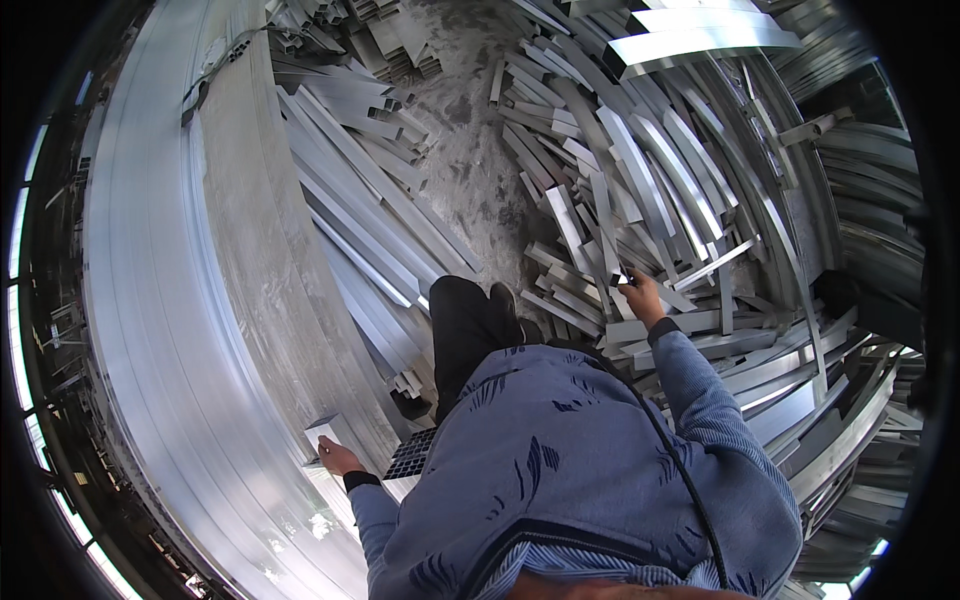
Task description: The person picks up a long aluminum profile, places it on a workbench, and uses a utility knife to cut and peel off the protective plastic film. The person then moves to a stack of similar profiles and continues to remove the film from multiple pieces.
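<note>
At the lower left, my left hand point(340, 456) is closed at the near end of a short silver box-section tube point(325, 429), which lies on the long flat metal profiles. Out to the right, my right hand point(643, 298) is closed around the open, dark end of a long, narrow metal tube point(604, 222). That tube slants away over a heap of similar offcuts. The fingers of the right hand partly cover the tube's end, and a small dark spot shows beside them.
Long silver profiles point(150, 280) are stacked along the left. Loose tubes point(370, 200) lean beside them. A heap of cut lengths point(690, 170) spreads over the right side. Between them runs a strip of dusty grey floor point(465, 130). A black grid-like piece point(411, 455) sits by my left side.
</note>
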`<state>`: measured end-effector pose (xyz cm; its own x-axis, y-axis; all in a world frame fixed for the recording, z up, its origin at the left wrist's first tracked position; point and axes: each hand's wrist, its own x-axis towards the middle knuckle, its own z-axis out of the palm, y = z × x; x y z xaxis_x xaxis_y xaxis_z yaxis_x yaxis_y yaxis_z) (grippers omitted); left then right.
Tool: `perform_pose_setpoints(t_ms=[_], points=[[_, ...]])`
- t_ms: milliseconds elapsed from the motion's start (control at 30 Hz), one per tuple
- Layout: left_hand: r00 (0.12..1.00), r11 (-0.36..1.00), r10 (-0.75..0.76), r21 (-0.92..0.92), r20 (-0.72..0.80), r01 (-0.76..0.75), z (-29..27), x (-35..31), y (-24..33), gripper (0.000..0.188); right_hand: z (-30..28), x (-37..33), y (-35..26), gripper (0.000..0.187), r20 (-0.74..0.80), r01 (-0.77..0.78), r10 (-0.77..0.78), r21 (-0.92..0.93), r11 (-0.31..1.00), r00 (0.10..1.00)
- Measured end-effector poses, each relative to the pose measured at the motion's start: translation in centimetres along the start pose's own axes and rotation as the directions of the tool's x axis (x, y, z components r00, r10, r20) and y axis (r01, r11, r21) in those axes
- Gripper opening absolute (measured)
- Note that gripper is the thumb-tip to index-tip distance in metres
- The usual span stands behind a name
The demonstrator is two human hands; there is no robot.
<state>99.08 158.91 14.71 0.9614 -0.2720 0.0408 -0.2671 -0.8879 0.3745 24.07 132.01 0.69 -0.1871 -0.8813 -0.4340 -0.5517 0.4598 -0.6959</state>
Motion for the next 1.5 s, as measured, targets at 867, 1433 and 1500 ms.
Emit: perform_pose_setpoints(t_ms=[867, 1433, 1500], points=[[0.425, 0.851, 0.010, -0.230, 0.905, 0.472, 39.5, 15.5, 58.4, 0.065, -1.6, 42.5, -39.1, 0.022, -0.033, -0.160, 0.161, 0.037, 0.986, 0.986], [0.382, 0.869, -0.107, -0.100, 0.918, 0.484, 54.8, 26.2, 82.3, 0.047, -2.4, 82.3, -65.0, 0.028, 0.128, 0.304, -0.280, -0.257, 0.917, 0.952], [0.382, 0.805, -0.058, -0.183, 0.922, 0.564, 57.0, 26.5, 90.8, 0.048, -3.5, 86.3, -69.0, 0.028, 0.148, 0.257, -0.229, -0.205, 0.945, 0.962]])
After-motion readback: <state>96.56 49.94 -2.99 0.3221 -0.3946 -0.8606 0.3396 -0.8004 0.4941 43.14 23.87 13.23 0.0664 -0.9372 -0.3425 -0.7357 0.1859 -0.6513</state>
